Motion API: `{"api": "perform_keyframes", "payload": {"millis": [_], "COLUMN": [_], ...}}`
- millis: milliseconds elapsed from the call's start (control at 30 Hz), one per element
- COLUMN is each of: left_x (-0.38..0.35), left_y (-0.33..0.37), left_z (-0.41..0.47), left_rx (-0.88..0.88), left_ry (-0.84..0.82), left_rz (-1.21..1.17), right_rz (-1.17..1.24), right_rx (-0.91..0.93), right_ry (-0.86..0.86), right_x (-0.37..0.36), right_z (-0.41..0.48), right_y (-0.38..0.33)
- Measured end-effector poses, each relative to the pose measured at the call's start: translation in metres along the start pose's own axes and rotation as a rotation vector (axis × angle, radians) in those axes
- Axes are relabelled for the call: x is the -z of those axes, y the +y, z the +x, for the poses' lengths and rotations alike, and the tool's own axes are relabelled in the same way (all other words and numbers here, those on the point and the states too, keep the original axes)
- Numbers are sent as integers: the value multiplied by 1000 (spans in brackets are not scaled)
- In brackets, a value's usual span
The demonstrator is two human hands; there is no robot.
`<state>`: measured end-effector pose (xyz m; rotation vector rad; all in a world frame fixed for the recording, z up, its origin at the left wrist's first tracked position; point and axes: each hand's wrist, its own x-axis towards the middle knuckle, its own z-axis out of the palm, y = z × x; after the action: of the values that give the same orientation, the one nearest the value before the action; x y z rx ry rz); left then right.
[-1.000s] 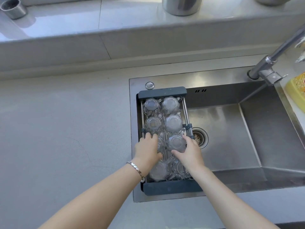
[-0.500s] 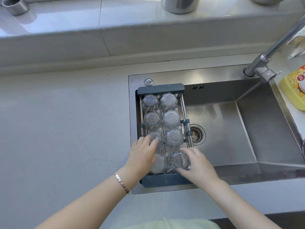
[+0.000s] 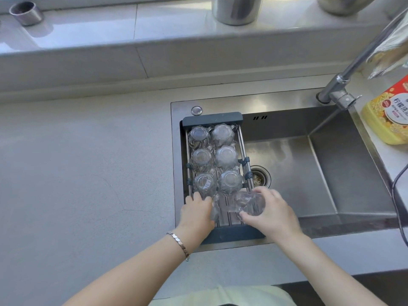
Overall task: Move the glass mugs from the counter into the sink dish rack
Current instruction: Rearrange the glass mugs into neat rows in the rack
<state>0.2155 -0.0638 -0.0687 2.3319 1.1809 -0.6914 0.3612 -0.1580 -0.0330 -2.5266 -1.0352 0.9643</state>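
left hand (image 3: 197,212) gripped a mug (image 3: 214,210) | right hand (image 3: 270,214) clamped another mug (image 3: 249,203), tipped | both over rack (image 3: 231,236) front row, guess filling last gaps | six mugs (image 3: 213,159) beyond hands

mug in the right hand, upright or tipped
Tipped: the mug in the right hand lies on its side above the rack.

I see bright daylight falling from the window ledge (image 3: 154,29) at the top, glaring white off its glossy tiles. The sink (image 3: 298,173) steel shows soft sheen. My wide lens bends the edges, and the mug in the right hand (image 3: 271,213) looks smeared.
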Motion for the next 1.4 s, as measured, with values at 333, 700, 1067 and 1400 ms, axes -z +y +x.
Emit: {"api": "perform_keyframes", "payload": {"millis": [333,700,1067,1400], "left_x": [0,-5,-3,-11], "left_y": [-7,-11,-12,-23], "left_z": [0,-2,-1,-3], "left_rx": [-22,-51,-72,-122], "left_ry": [46,48,36,47], "left_rz": [50,37,41,15], "right_rz": [342,643,605,226], "right_rx": [-334,-649,-678,-180], "right_ry": [-7,-186,-246,-95], "right_x": [-9,-34,-51,-55], "right_z": [8,29,47,8], "right_y": [9,-12,-24,9]}}
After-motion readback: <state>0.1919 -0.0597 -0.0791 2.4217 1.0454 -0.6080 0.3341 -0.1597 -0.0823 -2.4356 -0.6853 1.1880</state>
